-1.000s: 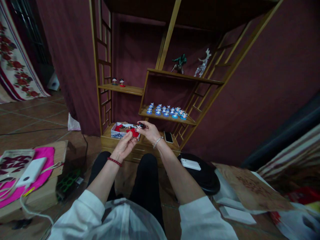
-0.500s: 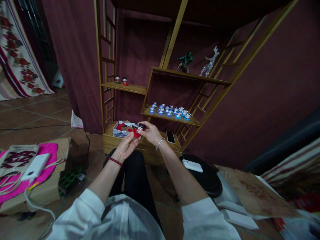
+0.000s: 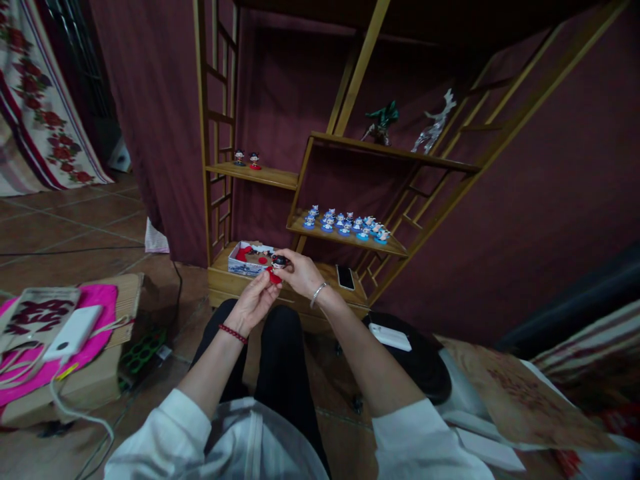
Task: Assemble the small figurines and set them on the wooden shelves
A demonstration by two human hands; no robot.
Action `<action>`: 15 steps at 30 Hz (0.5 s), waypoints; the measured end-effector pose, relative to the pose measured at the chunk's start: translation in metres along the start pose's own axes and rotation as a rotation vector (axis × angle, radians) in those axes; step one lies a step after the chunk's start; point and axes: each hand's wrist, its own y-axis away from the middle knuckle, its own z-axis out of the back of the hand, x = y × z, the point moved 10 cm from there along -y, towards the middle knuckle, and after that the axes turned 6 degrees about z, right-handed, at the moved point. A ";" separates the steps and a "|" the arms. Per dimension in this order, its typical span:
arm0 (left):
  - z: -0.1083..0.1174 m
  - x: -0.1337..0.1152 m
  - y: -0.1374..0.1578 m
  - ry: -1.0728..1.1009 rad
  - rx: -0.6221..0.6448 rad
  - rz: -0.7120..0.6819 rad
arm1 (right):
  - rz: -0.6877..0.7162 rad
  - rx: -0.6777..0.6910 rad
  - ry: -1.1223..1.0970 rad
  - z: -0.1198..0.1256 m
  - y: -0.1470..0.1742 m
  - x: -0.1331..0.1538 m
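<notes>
My left hand [image 3: 254,301] pinches a round red base [image 3: 275,276] between thumb and fingers. Just above it, my right hand [image 3: 300,272] grips a small black-haired figurine [image 3: 279,261] by its upper part. Figurine and base are together, though I cannot tell whether they are joined. Right behind the hands, an open patterned box [image 3: 244,268] sits on the cabinet's low ledge, holding more red bases and dark-haired figurines. On the shelf above the box stand two similar figurines [image 3: 255,161], one with a red base and one with a dark base.
Several blue-and-white figurines [image 3: 345,228] stand on the middle shelf. Higher up are a green statue [image 3: 383,123] and a clear statue [image 3: 436,123]. A phone [image 3: 345,277] lies on the ledge. A black round stool [image 3: 425,360] bears a white device [image 3: 390,337].
Both hands have come slightly down with the figurine and base, which now look more upright and closer together. The view has shifted a little.
</notes>
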 end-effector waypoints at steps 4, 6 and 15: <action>0.001 0.004 -0.005 0.051 -0.028 0.018 | 0.059 0.022 0.029 0.000 -0.004 0.001; 0.002 0.008 -0.006 0.066 -0.040 0.036 | 0.090 0.049 0.077 0.000 -0.004 0.003; 0.015 0.017 -0.012 0.095 -0.082 0.081 | 0.144 0.220 0.112 -0.013 -0.013 -0.005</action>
